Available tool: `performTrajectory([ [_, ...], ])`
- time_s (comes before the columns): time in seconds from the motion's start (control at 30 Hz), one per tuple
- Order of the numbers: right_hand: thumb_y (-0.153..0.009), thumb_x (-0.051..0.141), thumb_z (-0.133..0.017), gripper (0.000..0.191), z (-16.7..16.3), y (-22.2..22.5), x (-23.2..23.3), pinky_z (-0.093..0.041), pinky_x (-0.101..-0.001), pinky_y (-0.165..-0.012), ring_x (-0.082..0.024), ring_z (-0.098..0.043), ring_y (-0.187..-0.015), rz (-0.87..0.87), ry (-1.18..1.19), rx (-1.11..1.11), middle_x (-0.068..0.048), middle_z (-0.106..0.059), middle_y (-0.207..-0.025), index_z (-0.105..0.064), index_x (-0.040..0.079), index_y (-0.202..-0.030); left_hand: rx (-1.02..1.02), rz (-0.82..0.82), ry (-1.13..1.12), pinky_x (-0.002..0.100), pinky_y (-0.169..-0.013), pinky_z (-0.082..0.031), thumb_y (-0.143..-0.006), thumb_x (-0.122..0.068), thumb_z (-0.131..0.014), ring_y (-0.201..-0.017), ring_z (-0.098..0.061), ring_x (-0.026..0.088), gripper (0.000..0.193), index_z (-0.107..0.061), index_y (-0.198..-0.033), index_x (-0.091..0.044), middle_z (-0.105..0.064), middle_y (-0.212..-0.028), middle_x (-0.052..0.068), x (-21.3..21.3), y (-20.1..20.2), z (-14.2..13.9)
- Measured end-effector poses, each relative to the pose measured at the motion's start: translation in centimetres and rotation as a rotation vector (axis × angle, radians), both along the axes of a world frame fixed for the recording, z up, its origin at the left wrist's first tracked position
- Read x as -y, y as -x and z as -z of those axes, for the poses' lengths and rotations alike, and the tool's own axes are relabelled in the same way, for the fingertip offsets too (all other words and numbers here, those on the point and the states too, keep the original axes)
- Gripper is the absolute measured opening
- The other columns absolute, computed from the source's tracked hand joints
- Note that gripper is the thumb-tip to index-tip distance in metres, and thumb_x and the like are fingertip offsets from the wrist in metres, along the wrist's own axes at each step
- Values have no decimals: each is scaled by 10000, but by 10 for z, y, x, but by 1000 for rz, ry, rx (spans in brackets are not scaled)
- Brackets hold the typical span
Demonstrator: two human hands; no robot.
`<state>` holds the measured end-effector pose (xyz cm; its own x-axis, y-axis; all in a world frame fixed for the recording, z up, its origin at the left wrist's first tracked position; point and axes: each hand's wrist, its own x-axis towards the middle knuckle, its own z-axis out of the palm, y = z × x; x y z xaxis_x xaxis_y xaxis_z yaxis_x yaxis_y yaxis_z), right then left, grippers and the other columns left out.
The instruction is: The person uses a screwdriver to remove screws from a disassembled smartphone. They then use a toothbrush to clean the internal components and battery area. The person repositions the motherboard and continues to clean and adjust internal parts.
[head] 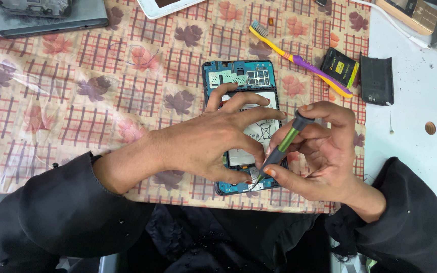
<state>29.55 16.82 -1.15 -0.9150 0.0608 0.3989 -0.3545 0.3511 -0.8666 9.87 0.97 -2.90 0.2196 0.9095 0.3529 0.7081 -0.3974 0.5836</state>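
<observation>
An opened tablet (244,76) with a blue circuit board and a white battery (265,130) lies back-up on the leaf-patterned cloth. My left hand (213,141) presses flat on the battery, fingers spread, holding the device down. My right hand (324,151) grips a green and grey screwdriver (284,144), its tip set on the board near the tablet's lower edge.
A yellow and purple toothbrush (299,58), a small black and yellow battery pack (340,66) and a black cover piece (377,80) lie to the right. A grey device (46,17) sits top left, a white one (163,6) at top. White table (421,101) at right.
</observation>
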Motion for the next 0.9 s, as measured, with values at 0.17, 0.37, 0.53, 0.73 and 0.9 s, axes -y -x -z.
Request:
performTrajectory([
  [0.17, -886, -63, -779, 812, 0, 0, 1, -647, -308, -815, -196, -742, -925, -8, 1, 10, -179, -657, -1109, -220, 98, -1452, 3, 1, -13, 666, -1199, -73, -676, -371, -887, -1469, -292, 383, 266, -828, -898, -239, -474, -1515, 128, 0, 0, 0],
  [0.37, -877, -67, -784, 820, 0, -1, -1, -647, -303, -807, -200, -738, -925, -1, -5, 6, -182, -655, -1110, -222, 98, -1452, 8, 6, -20, 659, -1192, -102, -693, -377, -882, -1458, -323, 358, 239, -816, -874, -236, -489, -1498, 120, 1, 0, -2],
  [0.53, -864, -71, -787, 825, 0, -2, -2, -643, -284, -781, -197, -738, -914, 5, -17, -8, -186, -650, -1103, -225, 96, -1445, 2, 4, -23, 662, -1190, -103, -708, -393, -883, -1458, -325, 355, 231, -813, -871, -245, -486, -1498, 119, 1, -1, -3],
  [0.73, -852, -76, -798, 826, 1, -1, -2, -630, -269, -755, -205, -733, -957, 7, -34, -26, -185, -643, -1106, -229, 96, -1426, 2, 4, -14, 666, -1192, -94, -701, -391, -881, -1457, -324, 353, 220, -816, -865, -260, -483, -1499, 116, 1, -1, -3],
  [0.9, -852, -63, -804, 820, 2, -3, -2, -655, -280, -749, -213, -731, -961, 1, -86, -54, -182, -640, -1099, -229, 96, -1414, -2, 3, -16, 672, -1192, -87, -701, -396, -883, -1457, -320, 363, 226, -816, -871, -262, -483, -1498, 122, 0, -1, -2],
])
